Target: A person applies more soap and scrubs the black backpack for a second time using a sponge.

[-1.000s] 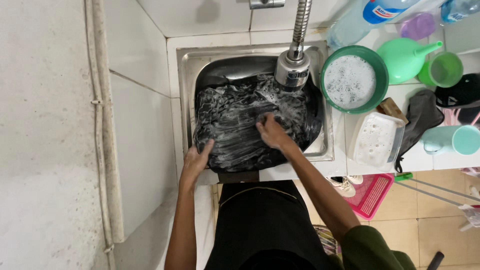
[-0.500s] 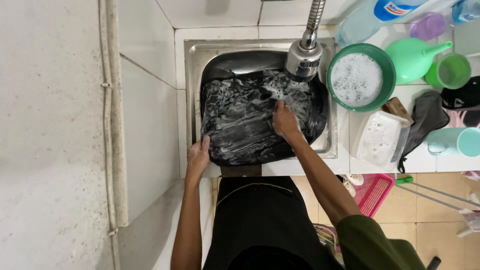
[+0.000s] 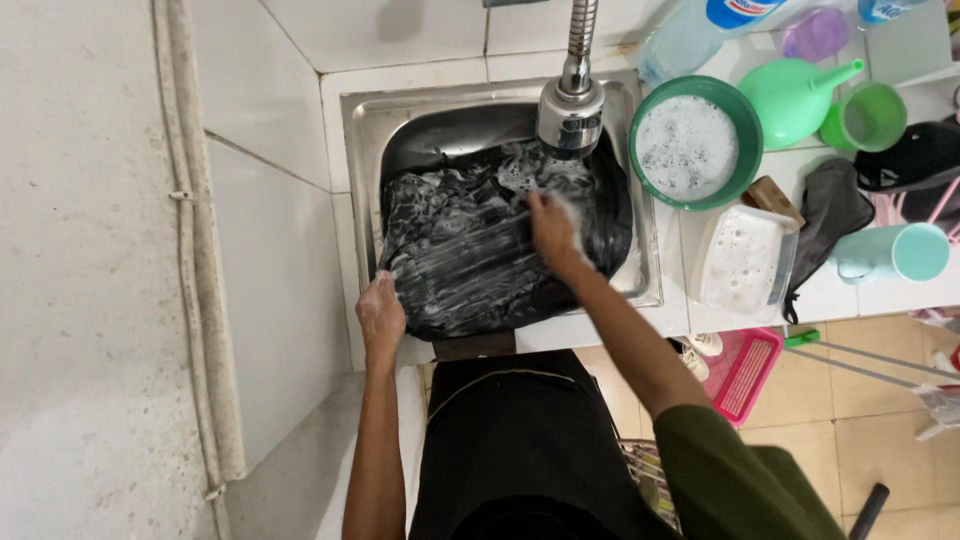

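Observation:
A large black pan, covered in soap suds, lies tilted in the steel sink. My left hand grips the pan's near left edge at the sink's front rim. My right hand presses on the pan's inner surface near its far right side, sudsy, fingers closed as if around a scrubber that I cannot make out. The tap head hangs just above my right hand.
Right of the sink stand a green bowl of foam, a white container with suds, a green funnel, a green cup, a teal mug and a dark cloth. White tiled wall at left.
My right hand has moved from the pan's near middle up toward its far right side under the tap. My left hand stays on the near left edge.

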